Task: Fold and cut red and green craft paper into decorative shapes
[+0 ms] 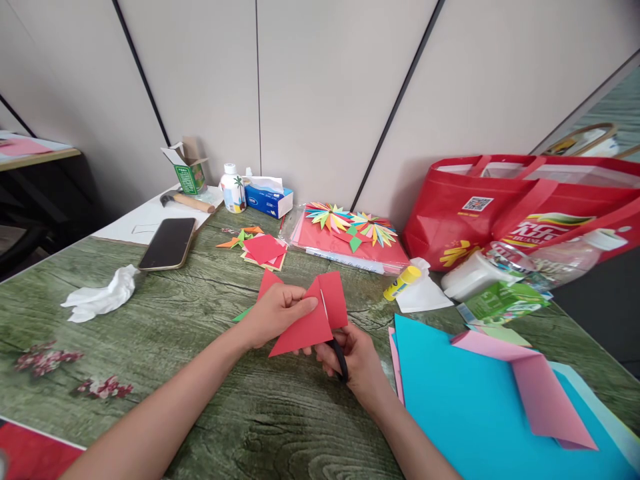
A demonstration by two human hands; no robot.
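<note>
A: Left hand [280,313] pinching the red paper [300,330], thumb flat on top, fingertips peeping out below its lower edge!
B: And the right hand [357,357]?
A: Curled round the black handle of the scissors [342,363], just under the sheet's right-hand part!
B: The paper's position?
A: Up off the table [280,420], between the two hands! A pale line runs up beyond the left thumb's tip; blade or slit, I can't tell.

pale grey wall [320,80] | dark seams [397,105] | green wood-grain table [175,327]
</note>
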